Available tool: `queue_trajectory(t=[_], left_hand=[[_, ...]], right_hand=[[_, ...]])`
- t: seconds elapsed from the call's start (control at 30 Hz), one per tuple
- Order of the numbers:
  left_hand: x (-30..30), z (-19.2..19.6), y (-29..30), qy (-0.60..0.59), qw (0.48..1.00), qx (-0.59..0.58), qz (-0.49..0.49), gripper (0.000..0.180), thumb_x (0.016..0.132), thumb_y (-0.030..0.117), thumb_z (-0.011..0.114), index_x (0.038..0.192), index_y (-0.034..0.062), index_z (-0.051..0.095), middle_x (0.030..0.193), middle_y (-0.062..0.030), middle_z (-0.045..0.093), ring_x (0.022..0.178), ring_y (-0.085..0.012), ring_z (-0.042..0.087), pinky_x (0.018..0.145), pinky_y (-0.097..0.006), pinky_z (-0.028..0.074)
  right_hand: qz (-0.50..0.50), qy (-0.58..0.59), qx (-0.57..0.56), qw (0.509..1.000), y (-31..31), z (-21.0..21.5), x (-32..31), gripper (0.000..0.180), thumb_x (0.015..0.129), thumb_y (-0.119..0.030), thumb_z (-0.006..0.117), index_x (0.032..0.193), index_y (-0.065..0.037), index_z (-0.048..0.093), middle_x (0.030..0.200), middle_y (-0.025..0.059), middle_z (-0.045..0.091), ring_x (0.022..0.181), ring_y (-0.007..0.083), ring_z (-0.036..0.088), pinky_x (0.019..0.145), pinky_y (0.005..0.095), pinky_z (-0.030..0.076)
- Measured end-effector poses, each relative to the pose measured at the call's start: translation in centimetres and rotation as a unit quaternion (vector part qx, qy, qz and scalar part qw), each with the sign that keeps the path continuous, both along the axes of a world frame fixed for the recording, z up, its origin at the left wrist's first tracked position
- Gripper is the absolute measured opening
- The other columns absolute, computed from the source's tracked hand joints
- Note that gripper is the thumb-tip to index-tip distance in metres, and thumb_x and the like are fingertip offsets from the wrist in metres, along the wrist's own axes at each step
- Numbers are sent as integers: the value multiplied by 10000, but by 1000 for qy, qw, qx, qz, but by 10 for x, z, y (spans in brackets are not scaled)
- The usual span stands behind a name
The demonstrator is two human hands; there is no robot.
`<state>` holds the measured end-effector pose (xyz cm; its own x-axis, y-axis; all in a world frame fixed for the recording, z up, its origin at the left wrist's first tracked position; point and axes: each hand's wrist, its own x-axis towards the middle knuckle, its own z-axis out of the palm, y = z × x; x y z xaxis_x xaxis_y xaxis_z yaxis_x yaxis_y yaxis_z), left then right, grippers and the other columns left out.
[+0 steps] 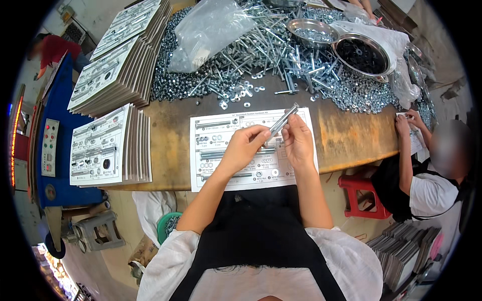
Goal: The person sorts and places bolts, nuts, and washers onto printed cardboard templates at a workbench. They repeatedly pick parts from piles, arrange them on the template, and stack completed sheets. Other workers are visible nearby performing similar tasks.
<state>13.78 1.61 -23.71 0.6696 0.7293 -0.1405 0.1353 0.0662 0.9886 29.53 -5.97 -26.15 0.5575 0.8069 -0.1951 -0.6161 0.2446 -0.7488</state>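
Over a white printed card with pictures of bolts, nuts and washers, both my hands come together on long silver bolts. My left hand pinches their lower end between thumb and fingers. Higher up, the fingers of my right hand close around the shafts, the heads pointing up and away to the right. More than one bolt seems to be in the grip, though fingers hide part of them. Some hardware pictures on the card are covered by my hands.
A heap of loose bolts, nuts and washers spreads across the back, with a plastic bag on it. Metal bowls stand at the right. Stacked printed cards line the left. A co-worker sits at the right near a red stool.
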Motion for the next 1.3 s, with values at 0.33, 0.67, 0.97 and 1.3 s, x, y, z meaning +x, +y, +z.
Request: queue_trajectory(t=[0.33,0.67,0.97,1.3], left_hand=[[6,-1,27,-188,965,123,136,115,959,108,643,992,-2,636,1038,-70,629,868,-132,653,743,-265,540],[52,-64,35,128,916,378,-30,160,857,237,716,885,98,640,887,-56,609,798,-256,626,688,-355,522],[45,-97,28,164,856,490,-29,118,833,181,716,942,149,750,883,-13,623,887,-215,611,780,-359,510],[39,-93,26,156,869,468,-30,94,822,168,722,908,162,759,857,-14,609,867,-219,602,766,-368,504]], right_hand=[[104,-332,-78,934,-1,-1,51,262,991,-150,603,1203,-25,692,860,-6,622,799,86,551,728,234,444],[127,-729,-126,661,-12,-45,69,324,865,-16,636,1151,-131,732,925,77,629,884,263,618,796,359,506],[94,-729,-126,666,-16,-60,78,194,848,-111,701,1016,-172,777,916,16,644,913,231,599,859,362,485],[139,-690,-136,697,-11,-55,77,196,845,-96,710,1016,-152,787,903,35,645,914,229,589,858,358,488]])
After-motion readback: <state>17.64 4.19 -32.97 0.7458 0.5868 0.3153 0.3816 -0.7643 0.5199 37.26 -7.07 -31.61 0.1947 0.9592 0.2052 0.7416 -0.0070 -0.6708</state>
